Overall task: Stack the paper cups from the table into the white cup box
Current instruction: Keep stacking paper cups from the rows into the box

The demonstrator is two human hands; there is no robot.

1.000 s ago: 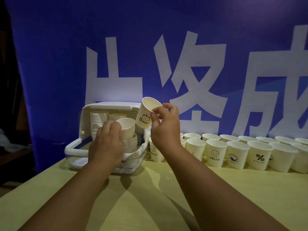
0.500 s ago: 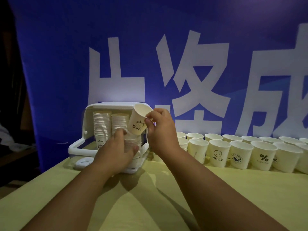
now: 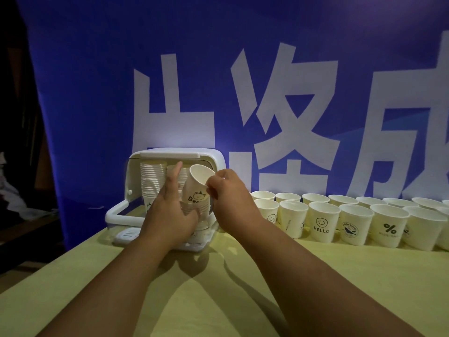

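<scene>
At the white cup box's open front, the right hand pinches the bear cup by its rim. Its base points down into the short stack gripped by the left hand, mouth leaning rightward, so righting the axis looks needed.

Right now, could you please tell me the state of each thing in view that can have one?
white cup box, open at the front, cup stacks inside.
bear cup, tilted, base in the top of the short stack.
short stack, upright in the box.
tall stack, upright, nested.
right hand, pinches the bear cup's rim.
left hand, grips the short stack.
loose cups, upright, mouths up, in rows.
</scene>
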